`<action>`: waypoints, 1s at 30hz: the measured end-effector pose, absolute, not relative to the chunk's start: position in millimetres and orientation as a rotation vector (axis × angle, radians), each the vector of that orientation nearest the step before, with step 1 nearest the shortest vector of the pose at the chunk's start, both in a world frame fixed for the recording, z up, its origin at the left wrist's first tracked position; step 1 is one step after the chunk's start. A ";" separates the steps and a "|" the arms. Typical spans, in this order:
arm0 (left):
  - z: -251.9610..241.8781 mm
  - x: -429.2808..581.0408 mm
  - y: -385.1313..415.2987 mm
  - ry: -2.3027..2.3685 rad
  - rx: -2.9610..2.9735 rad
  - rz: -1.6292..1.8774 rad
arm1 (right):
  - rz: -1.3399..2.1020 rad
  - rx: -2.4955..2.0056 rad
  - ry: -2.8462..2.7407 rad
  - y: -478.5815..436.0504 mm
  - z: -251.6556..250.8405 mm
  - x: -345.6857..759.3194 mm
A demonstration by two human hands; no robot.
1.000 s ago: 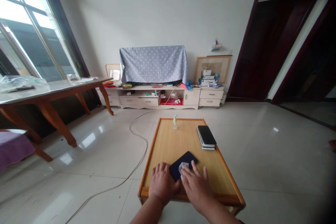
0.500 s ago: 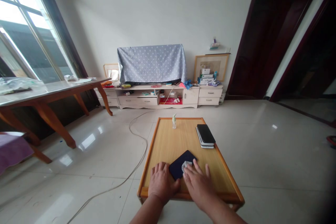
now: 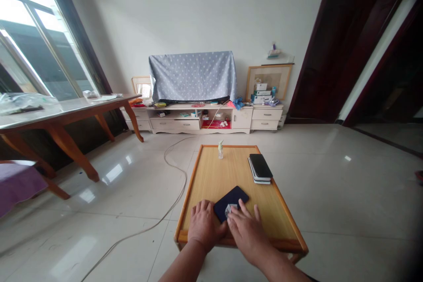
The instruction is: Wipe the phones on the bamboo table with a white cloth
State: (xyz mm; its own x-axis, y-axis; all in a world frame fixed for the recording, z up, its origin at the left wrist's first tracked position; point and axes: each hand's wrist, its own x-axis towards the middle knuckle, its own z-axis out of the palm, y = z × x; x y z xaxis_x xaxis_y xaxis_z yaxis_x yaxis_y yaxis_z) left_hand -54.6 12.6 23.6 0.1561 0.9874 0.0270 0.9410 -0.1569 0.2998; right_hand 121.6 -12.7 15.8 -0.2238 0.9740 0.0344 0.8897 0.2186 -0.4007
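A dark blue flat rectangular item lies slanted near the front of the low wooden table. My left hand rests at its left edge, palm down, with the thumb by its lower corner. On its surface is a small crumpled pale cloth or tissue, under the fingertips of my right hand. The thumb and little finger of that hand are spread. A small spray bottle stands toward the table's back edge. At the right edge lies a stack of flat items with a black one on top.
Beyond the low table is a white TV cabinet with boxes and small items, under a dotted cloth. A larger table stands at the left. A cable runs over the tiled floor.
My right hand and the crumpled cloth have slid slightly left and down over the dark blue item. My left hand stays at its edge. The view has tilted down slightly.
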 end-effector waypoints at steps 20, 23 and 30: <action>19.4 -58.2 13.8 1.861 2.225 0.420 | 0.363 -1.985 -2.063 24.0 14.9 125.8; 19.8 -58.2 13.6 1.857 2.214 0.410 | 0.338 -2.025 -2.015 27.7 13.3 123.9; 17.6 -60.2 14.2 1.806 2.249 0.442 | 0.414 -1.772 -2.185 23.2 3.3 99.8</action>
